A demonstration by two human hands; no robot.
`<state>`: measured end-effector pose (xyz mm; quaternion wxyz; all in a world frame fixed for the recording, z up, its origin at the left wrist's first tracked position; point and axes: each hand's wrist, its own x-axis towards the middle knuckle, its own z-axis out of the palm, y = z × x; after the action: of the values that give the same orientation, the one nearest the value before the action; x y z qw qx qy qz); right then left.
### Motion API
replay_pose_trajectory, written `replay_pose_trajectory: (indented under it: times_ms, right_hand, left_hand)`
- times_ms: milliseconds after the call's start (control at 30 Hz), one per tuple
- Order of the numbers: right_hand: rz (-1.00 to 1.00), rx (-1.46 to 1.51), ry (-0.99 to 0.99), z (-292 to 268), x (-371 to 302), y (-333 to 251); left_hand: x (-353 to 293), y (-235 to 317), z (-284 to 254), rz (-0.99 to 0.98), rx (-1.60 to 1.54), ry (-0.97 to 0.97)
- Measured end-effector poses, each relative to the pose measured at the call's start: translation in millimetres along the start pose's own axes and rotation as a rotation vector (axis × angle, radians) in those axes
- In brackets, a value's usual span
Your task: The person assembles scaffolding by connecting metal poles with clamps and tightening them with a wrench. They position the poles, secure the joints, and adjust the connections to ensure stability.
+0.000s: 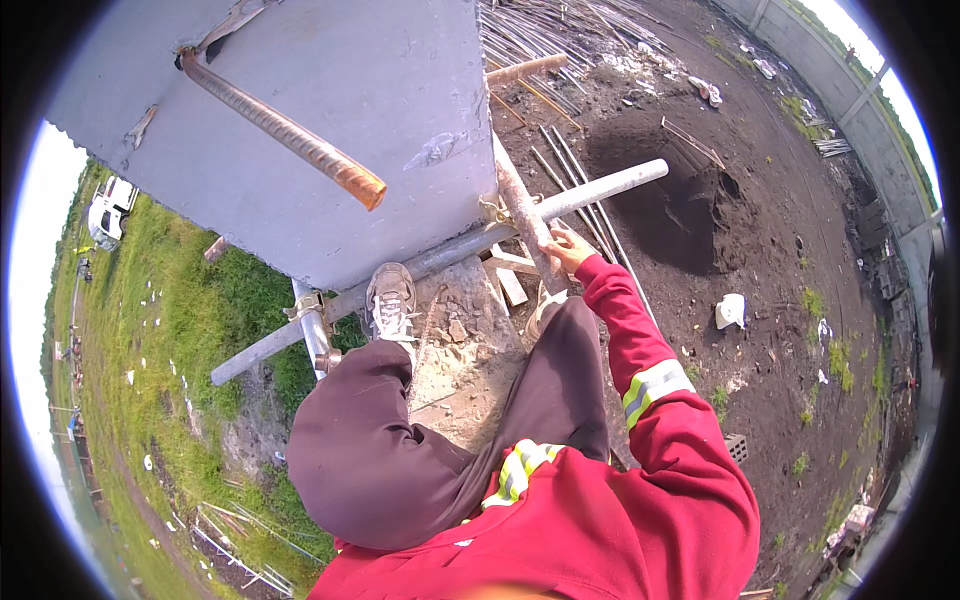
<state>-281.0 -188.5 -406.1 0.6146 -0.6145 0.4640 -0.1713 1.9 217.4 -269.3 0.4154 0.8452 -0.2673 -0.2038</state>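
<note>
The pole (522, 210), pale brown and slanting, stands just right of the grey block (330, 170), crossing a long grey tube (610, 188) near a clamp (495, 210). The person's right hand (570, 249) is at the lower part of this pole, fingers against its right side; whether they close fully round it cannot be told. The left hand is out of view, so its grip cannot be told either.

The tube runs along the block's lower edge, and toward its left end a second clamp (308, 305) sits where it meets a post (315, 335). A rusty rod (285, 130) juts from the block.

One shoe (390, 295) is beside the tube; the other (541, 318) is near the pole's foot. Sandy rubble (450, 385) lies between the bent legs.

Beyond, to the right, are a dark pit (650, 205) and a white sack (730, 311); at the top lie many thin poles (530, 45). To the left are grass (190, 290) and a white truck (110, 212).
</note>
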Motion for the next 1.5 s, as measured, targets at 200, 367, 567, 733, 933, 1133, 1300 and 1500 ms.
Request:
replay_pose_trajectory:
  times_ms: [200, 367, 567, 733, 933, 1133, 1300, 1500]
  right_hand:
    - [-0.195, -0.163, 0.028, 19.9, -31.4, -15.4]
    - [-0.171, -0.138, 0.006, -12.3, -78.0, -45.0]
    - [-0.126, -0.083, -0.022, -25.7, -154.4, -32.5]
    - [0.040, -0.165, 0.003, -29.5, -203.1, 3.7]
    - [0.048, -0.214, -0.014, -29.8, -246.8, 61.5]
    - [0.310, -0.371, 0.134, -26.5, -288.6, 107.3]
    - [0.399, -0.434, 0.140, -32.1, -321.0, 127.8]
    - [0.463, -0.435, 0.138, -35.9, -351.8, 145.3]
  left_hand:
    - [9.1, 20.3, -6.9, 0.022, 0.150, 0.004]
    - [13.5, 34.2, -7.4, 0.019, 0.248, 0.010]
    - [12.5, 60.4, -7.5, -0.001, 0.381, 0.003]
    - [20.3, 60.0, -19.4, 0.021, 0.416, 0.056]
    - [42.1, 45.3, -32.2, 0.149, 0.292, 0.170]
    - [48.0, 40.6, -26.0, 0.175, 0.258, 0.141]
    - [52.0, 38.4, -12.9, 0.133, 0.309, 0.079]
    - [53.0, 47.7, -1.0, 0.133, 0.247, 0.033]
